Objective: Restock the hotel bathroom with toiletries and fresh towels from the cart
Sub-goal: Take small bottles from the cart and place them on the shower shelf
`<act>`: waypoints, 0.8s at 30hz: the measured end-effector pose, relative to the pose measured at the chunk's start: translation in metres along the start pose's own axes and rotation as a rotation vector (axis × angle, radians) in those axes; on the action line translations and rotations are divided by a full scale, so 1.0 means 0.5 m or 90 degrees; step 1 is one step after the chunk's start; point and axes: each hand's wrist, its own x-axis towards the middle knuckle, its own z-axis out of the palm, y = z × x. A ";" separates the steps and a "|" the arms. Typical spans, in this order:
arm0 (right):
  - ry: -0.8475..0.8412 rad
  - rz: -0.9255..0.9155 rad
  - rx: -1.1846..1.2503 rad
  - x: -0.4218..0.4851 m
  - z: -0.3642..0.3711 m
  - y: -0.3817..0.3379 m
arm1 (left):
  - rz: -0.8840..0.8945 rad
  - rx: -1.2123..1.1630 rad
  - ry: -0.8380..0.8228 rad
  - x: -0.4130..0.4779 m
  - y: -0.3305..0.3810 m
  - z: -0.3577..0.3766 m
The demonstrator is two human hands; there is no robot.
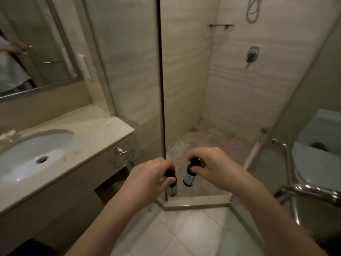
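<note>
Head camera looks forward and down into the shower stall [239, 93].

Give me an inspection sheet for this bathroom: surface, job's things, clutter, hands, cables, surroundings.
Surface: vanity counter, bare stone beside the sink.
Job's things: left bottle and right bottle, small, dark-capped, held before the shower opening; no towels seen.
Clutter: pale blurred item at the counter's far left, unclear.
Hands: left hand grips the left bottle at its cap; right hand, the right bottle.
Cables: nothing seen; a shower hose hangs on the wall.
Surroundings: glass panel, towel ring, toilet, grab bar.
</note>
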 end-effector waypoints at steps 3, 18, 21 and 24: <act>0.057 0.047 0.009 0.074 -0.019 0.009 | 0.043 -0.015 -0.008 0.087 -0.061 -0.008; 0.167 0.219 0.015 0.381 -0.117 0.274 | 0.164 -0.063 0.005 0.567 -0.147 0.052; 0.181 0.233 0.012 0.458 -0.148 0.371 | 0.165 -0.038 -0.004 0.694 -0.141 0.069; 0.187 0.249 0.015 0.533 -0.190 0.478 | 0.160 -0.036 -0.023 0.840 -0.130 0.081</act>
